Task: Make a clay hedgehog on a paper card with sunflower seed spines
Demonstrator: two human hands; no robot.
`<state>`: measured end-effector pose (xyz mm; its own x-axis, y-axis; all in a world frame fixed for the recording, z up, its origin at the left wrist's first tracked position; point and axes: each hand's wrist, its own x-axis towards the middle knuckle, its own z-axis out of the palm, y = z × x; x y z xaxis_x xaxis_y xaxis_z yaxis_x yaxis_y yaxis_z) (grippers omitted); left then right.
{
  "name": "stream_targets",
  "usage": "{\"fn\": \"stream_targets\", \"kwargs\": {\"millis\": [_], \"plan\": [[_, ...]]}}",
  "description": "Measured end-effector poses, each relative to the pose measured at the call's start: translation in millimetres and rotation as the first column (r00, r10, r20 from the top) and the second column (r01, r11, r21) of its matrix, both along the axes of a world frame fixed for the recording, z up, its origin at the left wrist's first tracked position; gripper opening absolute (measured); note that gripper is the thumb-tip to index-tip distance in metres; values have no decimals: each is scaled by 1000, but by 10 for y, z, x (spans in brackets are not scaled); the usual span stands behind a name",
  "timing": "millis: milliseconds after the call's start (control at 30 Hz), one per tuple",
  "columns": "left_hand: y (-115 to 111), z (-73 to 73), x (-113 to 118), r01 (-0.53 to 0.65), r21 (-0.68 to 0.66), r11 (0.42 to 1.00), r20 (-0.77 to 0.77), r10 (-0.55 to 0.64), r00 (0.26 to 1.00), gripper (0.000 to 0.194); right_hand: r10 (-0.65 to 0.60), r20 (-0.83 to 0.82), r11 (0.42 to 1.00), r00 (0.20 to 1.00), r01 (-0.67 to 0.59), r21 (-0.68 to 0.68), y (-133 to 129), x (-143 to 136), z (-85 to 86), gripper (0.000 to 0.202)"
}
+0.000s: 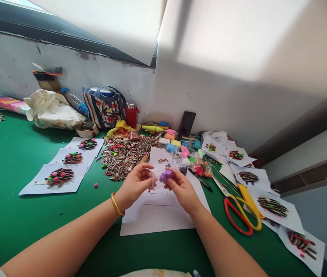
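My right hand [181, 188] pinches a lump of purple clay [166, 176] between thumb and fingers. Facing it, my left hand [138, 184], with a gold bangle at the wrist, has its fingers closed on a clear plastic wrapper [154, 179] beside the clay. Both hands are raised over white paper sheets [157, 221] on the green table. Some small seeds and a faint drawing show on the upper sheet, partly behind the hands. Just beyond them lies a pile of striped seeds [123, 157] dotted with coloured balls.
Seed-decorated pictures stand at left [56, 179] and right [279, 207]. Scissors [242, 215] with red and yellow handles lie right of the papers. Behind are coloured clay packs [171, 148], a leaning phone [187, 123], a red flask [131, 115] and bags [105, 105] by the wall.
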<state>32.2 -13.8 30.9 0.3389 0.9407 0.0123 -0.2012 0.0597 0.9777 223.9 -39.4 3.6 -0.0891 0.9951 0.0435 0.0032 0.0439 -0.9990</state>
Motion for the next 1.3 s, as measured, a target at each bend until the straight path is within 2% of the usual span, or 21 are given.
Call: {"fn": "stream_targets", "kwargs": {"millis": [67,167,233,400,467,567,633,700,833,967,1133,1300], "plan": [[-2,-19,3,-14,25,1000,-24,14,1000,31,-83,95,994,992,76,76,-3,-1,-28,46],[-6,-62,9,-78,90,993,-92,86,992,24,-215,250,965,944,165,205,-25,0,-39,34],[-17,-89,19,-107,161,981,-161,133,978,20,-221,314,956,923,142,256,-53,-11,-21,27],[-78,-104,52,-98,307,947,-282,188,941,12,-132,421,951,897,-4,308,-109,-64,21,34],[-96,-89,56,-81,279,957,-252,155,955,13,-153,386,951,910,29,308,-106,-59,10,31],[-97,-69,43,-44,189,981,-121,67,990,16,-210,238,952,948,143,269,-73,-22,-14,27],[-82,-70,25,-6,158,987,-80,19,997,29,-163,132,972,978,136,193,-46,-7,-15,33],[-62,-81,7,24,192,981,-119,-1,993,37,-87,36,990,996,82,115,-25,-12,-1,37],[-25,-110,-11,43,419,907,-273,80,959,37,-65,-71,996,995,69,62,-12,-46,37,36],[-14,-132,-13,41,579,814,-340,195,920,33,-105,-143,994,984,109,18,-6,-44,44,41],[-27,-155,-27,11,684,730,-336,301,892,26,-116,-164,993,980,115,-15,-5,-22,38,43],[-45,-142,-48,-68,714,697,-273,367,889,22,-96,-226,995,970,97,-4,-12,-18,35,43]]}}
